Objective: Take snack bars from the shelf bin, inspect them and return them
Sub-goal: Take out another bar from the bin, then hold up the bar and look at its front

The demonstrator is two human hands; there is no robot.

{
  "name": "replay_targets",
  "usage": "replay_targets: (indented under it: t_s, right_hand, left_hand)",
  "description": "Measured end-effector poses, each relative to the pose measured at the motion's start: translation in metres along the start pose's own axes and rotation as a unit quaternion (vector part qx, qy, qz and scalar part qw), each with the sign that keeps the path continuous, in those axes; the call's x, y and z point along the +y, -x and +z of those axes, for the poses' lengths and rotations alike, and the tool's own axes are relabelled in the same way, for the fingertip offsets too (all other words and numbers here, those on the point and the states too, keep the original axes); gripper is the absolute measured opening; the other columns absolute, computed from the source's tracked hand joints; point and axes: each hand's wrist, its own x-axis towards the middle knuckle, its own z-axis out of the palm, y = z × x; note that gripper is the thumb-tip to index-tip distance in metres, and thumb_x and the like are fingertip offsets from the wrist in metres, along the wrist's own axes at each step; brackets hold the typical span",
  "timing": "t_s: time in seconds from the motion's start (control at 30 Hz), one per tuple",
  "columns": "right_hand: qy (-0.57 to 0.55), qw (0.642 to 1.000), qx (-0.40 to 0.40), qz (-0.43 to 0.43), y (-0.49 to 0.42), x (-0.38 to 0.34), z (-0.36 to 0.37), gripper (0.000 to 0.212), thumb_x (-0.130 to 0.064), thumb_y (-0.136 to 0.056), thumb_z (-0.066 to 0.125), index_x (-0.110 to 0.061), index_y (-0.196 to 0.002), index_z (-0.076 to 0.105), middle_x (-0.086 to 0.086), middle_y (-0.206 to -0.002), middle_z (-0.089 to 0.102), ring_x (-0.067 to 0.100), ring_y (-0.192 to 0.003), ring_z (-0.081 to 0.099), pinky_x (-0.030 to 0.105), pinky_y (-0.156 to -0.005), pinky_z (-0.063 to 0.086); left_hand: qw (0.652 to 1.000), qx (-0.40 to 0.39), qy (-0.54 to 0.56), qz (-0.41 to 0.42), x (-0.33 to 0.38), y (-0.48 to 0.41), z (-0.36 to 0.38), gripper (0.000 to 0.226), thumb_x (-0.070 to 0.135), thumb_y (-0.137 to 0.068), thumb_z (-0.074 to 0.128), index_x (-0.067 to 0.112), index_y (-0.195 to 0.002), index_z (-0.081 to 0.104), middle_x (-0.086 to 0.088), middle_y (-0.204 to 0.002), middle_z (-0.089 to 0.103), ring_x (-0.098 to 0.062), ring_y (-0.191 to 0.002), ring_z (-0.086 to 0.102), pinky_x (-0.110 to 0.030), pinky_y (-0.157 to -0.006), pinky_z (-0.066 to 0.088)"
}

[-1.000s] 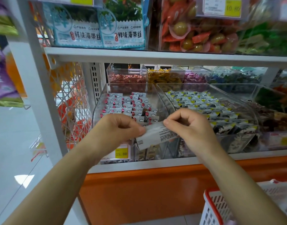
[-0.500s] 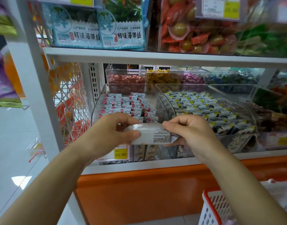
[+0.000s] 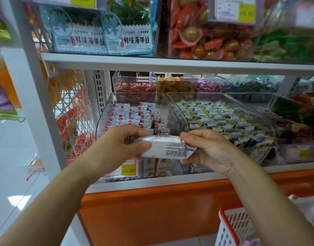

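Observation:
A silver-white wrapped snack bar lies level between both hands, its back with small black print facing me. My left hand grips its left end, thumb across the front. My right hand pinches its crimped right end. Both hands hover in front of the clear shelf bin, which holds several white bars with red dots. The bar hides part of the bin's front.
A second clear bin of yellow-and-black bars stands to the right. A yellow price tag sits under my left hand. The white upper shelf runs overhead. A white-and-red basket sits at lower right, beside the orange shelf base.
The bar has turned from tilted to level, with its printed back now facing me. Both hands have shifted slightly down and kept hold of its ends.

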Motion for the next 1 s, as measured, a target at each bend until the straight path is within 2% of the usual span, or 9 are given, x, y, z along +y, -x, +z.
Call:
replay_targets:
  t_s: [0.23, 0.33, 0.4, 0.53, 0.7, 0.8, 0.83, 0.9, 1.0]
  right_hand:
    - [-0.012, 0.996, 0.048, -0.074, -0.004, 0.005, 0.005, 0.027, -0.031, -0.07, 0.064, -0.006, -0.072, 0.073, 0.014, -0.079, 0.073, 0.021, -0.069, 0.07, 0.025, -0.05, 0.056]
    - [-0.005, 0.987, 0.051, -0.15, -0.005, 0.009, 0.013, 0.032, -0.043, -0.074, 0.059, -0.018, -0.084, 0.076, 0.008, -0.091, 0.074, 0.02, -0.083, 0.07, 0.025, -0.063, 0.057]
    - [0.054, 0.98, 0.039, -0.187, -0.004, 0.012, 0.02, 0.039, -0.047, -0.073, 0.06, -0.026, -0.105, 0.07, 0.001, -0.104, 0.071, 0.016, -0.09, 0.07, 0.028, -0.075, 0.057]
    - [0.222, 0.943, 0.072, -0.238, -0.006, 0.018, 0.031, 0.055, -0.025, -0.088, 0.06, -0.021, -0.139, 0.041, -0.009, -0.122, 0.057, -0.004, -0.091, 0.064, 0.015, -0.072, 0.054]
    - [0.285, 0.912, 0.138, -0.261, -0.022, 0.007, 0.034, 0.048, -0.019, -0.092, 0.055, -0.014, -0.138, 0.043, 0.009, -0.131, 0.055, 0.014, -0.098, 0.065, 0.023, -0.078, 0.056]
    - [0.265, 0.912, 0.157, -0.271, -0.04, -0.011, 0.031, 0.04, -0.015, -0.087, 0.063, -0.01, -0.126, 0.054, 0.01, -0.121, 0.06, 0.009, -0.082, 0.068, 0.02, -0.064, 0.057]
    - [0.272, 0.906, 0.174, -0.273, -0.048, -0.017, 0.03, 0.037, -0.014, -0.086, 0.064, -0.01, -0.122, 0.056, 0.009, -0.117, 0.061, 0.009, -0.077, 0.068, 0.023, -0.062, 0.058]
    - [0.29, 0.894, 0.205, -0.274, -0.07, -0.029, 0.026, 0.033, -0.015, -0.085, 0.066, -0.008, -0.116, 0.057, 0.005, -0.112, 0.06, 0.012, -0.075, 0.068, 0.032, -0.064, 0.059]
    - [0.316, 0.881, 0.223, -0.273, -0.112, -0.041, 0.025, 0.023, -0.015, -0.084, 0.068, -0.006, -0.102, 0.056, 0.008, -0.105, 0.058, 0.024, -0.089, 0.065, 0.043, -0.078, 0.056]
  left_hand:
    - [0.997, 0.08, 0.001, 0.022, -0.002, -0.003, 0.006, 0.014, 0.015, -0.086, 0.062, 0.028, -0.086, 0.067, -0.001, -0.088, 0.068, -0.011, -0.071, 0.069, -0.013, -0.061, 0.053]
    - [0.989, 0.146, -0.012, 0.035, -0.003, -0.006, 0.008, 0.01, 0.017, -0.088, 0.06, 0.023, -0.084, 0.068, -0.001, -0.083, 0.069, -0.009, -0.063, 0.068, -0.014, -0.055, 0.053]
    - [0.983, 0.179, -0.013, 0.032, -0.004, -0.009, 0.009, 0.011, 0.018, -0.089, 0.06, 0.021, -0.082, 0.068, 0.0, -0.079, 0.07, -0.011, -0.061, 0.068, -0.024, -0.058, 0.058]
    - [0.977, 0.208, -0.037, 0.025, -0.003, -0.012, 0.011, 0.013, 0.02, -0.089, 0.061, 0.023, -0.079, 0.069, 0.002, -0.071, 0.071, -0.013, -0.058, 0.068, -0.042, -0.065, 0.059]
    - [0.963, 0.227, -0.127, 0.064, -0.001, -0.027, 0.014, 0.028, 0.028, -0.092, 0.055, 0.011, -0.075, 0.07, -0.01, -0.07, 0.068, -0.027, -0.058, 0.064, -0.045, -0.059, 0.056]
    - [0.954, 0.249, -0.153, 0.06, -0.005, -0.049, 0.003, 0.035, 0.035, -0.097, 0.044, 0.01, -0.087, 0.066, -0.006, -0.062, 0.06, -0.02, -0.05, 0.052, -0.035, -0.053, 0.05]
    - [0.951, 0.243, -0.184, 0.051, -0.008, -0.058, -0.001, 0.033, 0.036, -0.098, 0.042, 0.012, -0.099, 0.065, -0.005, -0.068, 0.062, -0.018, -0.053, 0.054, -0.032, -0.054, 0.049]
    - [0.937, 0.202, -0.285, 0.022, -0.015, -0.082, -0.011, 0.035, 0.036, -0.098, 0.041, 0.012, -0.117, 0.058, -0.011, -0.1, 0.067, -0.024, -0.084, 0.062, -0.036, -0.078, 0.051]
    - [0.894, 0.088, -0.439, 0.007, -0.03, -0.118, -0.023, 0.043, 0.043, -0.097, 0.035, 0.009, -0.115, 0.054, -0.017, -0.124, 0.055, -0.03, -0.115, 0.05, -0.049, -0.103, 0.036]
